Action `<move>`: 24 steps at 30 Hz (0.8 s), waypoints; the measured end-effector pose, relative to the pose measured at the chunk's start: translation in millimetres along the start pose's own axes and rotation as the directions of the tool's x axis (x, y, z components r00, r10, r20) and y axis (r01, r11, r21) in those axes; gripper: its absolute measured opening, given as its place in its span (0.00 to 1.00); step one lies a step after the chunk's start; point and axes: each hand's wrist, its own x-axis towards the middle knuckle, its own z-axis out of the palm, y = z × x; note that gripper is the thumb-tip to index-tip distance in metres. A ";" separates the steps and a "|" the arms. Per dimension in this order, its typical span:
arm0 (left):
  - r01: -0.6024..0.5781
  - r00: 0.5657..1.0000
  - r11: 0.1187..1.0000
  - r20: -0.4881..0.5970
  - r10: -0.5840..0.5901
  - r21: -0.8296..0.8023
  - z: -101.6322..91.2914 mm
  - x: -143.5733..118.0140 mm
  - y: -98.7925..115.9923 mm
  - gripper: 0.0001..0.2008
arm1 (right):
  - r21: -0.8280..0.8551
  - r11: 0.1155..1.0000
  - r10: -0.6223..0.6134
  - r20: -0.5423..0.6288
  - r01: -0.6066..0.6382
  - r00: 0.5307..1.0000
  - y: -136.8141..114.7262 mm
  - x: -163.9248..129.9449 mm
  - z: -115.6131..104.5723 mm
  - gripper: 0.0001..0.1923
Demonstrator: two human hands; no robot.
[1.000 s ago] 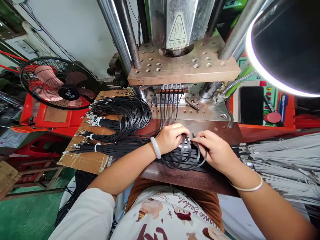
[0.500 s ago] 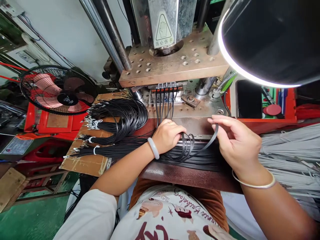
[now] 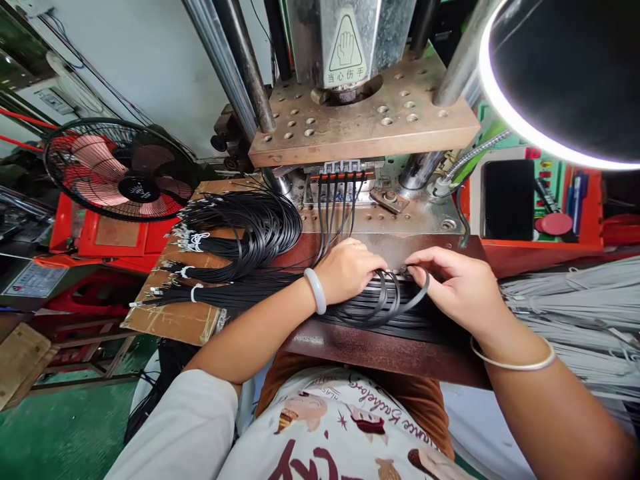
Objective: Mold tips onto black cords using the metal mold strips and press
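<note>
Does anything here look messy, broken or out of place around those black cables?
Nothing stands out. The left hand and right hand handle looped black cables; tied cable bundles lie on the cardboard, fanned loosely but not spilled.

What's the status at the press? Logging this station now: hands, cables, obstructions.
Left hand pressing down looped flat black cables. Right hand fingers pinching one cable end. Five cables already seated in the press fixture; nothing blocking.

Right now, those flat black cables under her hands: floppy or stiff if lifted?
Probably floppy: the flat black cables curve in loose loops between the left hand and right hand. Likely light, since fingertips alone bend one. They seem unlikely to roll, being flat.
</note>
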 end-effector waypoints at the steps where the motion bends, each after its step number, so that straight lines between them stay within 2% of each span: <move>1: -0.030 0.999 0.999 0.018 0.029 0.014 -0.3 -1.5 3.0 0.10 | 0.003 1.000 -0.020 0.031 0.020 0.999 0.9 1.1 0.0 0.04; 4: -0.031 0.999 0.998 0.042 0.028 0.059 -3.8 -8.4 12.0 0.12 | 0.001 0.996 -0.094 0.102 0.095 0.990 3.4 4.4 -0.5 0.06; 7: 0.055 0.997 0.990 0.052 -0.062 0.133 -11.1 -15.4 17.4 0.13 | -0.022 0.989 -0.144 0.140 0.148 0.980 5.2 5.8 -2.8 0.07; 10: 0.129 0.991 0.971 0.003 -0.132 0.202 -15.6 -19.3 16.1 0.13 | -0.047 0.979 -0.189 0.174 0.200 0.966 5.9 4.4 -6.2 0.07; 12: 0.139 0.989 0.984 -0.064 -0.132 0.115 -14.7 -20.2 11.5 0.12 | -0.065 0.969 -0.223 0.178 0.238 0.958 6.0 2.4 -7.8 0.07; 15: 0.113 0.976 0.983 -0.171 -0.138 -0.145 -10.2 -20.2 2.6 0.11 | -0.098 0.954 -0.263 0.174 0.283 0.949 6.3 -1.0 -8.1 0.07; 17: 0.114 0.968 0.963 -0.190 -0.163 -0.244 -8.0 -19.8 -1.8 0.10 | -0.116 0.947 -0.276 0.183 0.300 0.943 6.3 -2.5 -7.8 0.07; 20: 0.133 0.977 0.961 -0.131 -0.168 -0.243 -7.5 -19.0 -4.5 0.08 | -0.131 0.940 -0.287 0.191 0.314 0.939 5.5 -3.3 -7.9 0.08; 24: 0.077 0.992 0.989 -0.094 -0.089 -0.125 -10.5 -18.6 -4.1 0.10 | -0.130 0.928 -0.316 0.223 0.350 0.922 4.4 -3.2 -7.7 0.08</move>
